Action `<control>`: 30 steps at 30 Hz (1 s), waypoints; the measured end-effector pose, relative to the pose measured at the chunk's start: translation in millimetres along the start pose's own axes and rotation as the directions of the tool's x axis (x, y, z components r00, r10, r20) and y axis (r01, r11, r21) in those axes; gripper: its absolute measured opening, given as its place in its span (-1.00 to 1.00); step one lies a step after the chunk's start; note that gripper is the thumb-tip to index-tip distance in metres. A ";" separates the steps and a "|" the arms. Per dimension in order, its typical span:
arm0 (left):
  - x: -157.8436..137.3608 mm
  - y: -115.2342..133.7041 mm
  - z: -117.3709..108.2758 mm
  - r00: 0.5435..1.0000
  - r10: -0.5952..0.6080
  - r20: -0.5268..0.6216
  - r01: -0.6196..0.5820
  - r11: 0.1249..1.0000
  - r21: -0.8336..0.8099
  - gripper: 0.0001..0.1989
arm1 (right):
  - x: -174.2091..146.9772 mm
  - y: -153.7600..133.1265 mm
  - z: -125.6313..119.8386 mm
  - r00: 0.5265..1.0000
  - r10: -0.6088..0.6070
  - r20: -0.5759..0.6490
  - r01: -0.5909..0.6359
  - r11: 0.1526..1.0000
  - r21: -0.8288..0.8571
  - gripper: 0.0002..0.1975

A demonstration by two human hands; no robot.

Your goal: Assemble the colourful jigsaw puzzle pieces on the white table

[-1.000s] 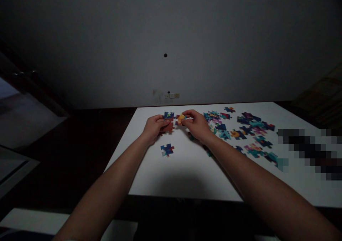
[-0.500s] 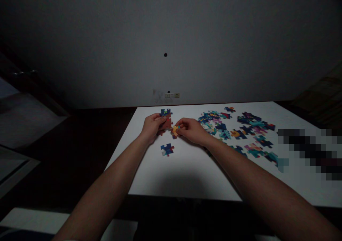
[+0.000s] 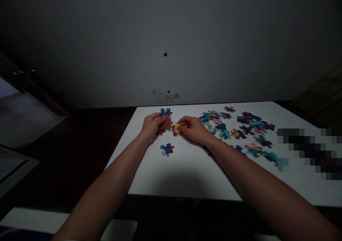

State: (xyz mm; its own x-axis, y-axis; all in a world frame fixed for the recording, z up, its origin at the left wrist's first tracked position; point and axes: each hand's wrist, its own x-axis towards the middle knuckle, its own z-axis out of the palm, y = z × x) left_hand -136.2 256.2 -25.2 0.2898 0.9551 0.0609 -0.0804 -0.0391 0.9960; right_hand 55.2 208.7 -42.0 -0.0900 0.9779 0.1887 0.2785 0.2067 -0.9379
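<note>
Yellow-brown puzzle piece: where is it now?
Head view: the yellow-brown piece is in the right hand, right of the brown section in the left hand.

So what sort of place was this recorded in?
A dim indoor room, perhaps in a home: multicoloured, knobbed jigsaw pieces lie on a white rectangular table, and a grey wall behind it carries a pale, oblong socket or switch plate.

Yellow and reddish-brown colour one puzzle piece [image 3: 176,128].
</note>
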 end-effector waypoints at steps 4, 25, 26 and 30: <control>-0.7 0.1 1.1 1.000 -0.003 0.020 0.003 1.000 -0.004 -0.61 | -1.5 -2.4 1.1 0.999 -0.030 0.040 0.029 0.999 0.021 -0.88; 1.1 -1.0 0.8 1.000 0.004 0.026 -0.003 0.999 -0.036 -0.63 | -3.1 -5.1 2.3 0.993 -0.069 0.099 0.072 0.997 -0.029 -0.81; 1.3 -1.1 0.5 1.000 0.004 0.027 -0.003 0.999 -0.032 -0.64 | -3.3 -5.7 1.9 0.993 -0.068 0.093 0.072 0.997 -0.033 -0.81; 1.4 -1.7 0.2 1.000 0.003 0.022 -0.002 1.000 -0.026 -0.63 | -3.3 -5.4 1.3 0.995 -0.059 0.083 0.062 0.997 -0.037 -0.81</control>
State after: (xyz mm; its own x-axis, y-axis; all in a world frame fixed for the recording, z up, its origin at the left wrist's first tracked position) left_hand -135.5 257.5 -26.8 0.3102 0.9484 0.0652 -0.1059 -0.0337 0.9938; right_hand 52.8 204.4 -37.9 -0.1850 0.9580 0.2191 0.3075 0.2682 -0.9130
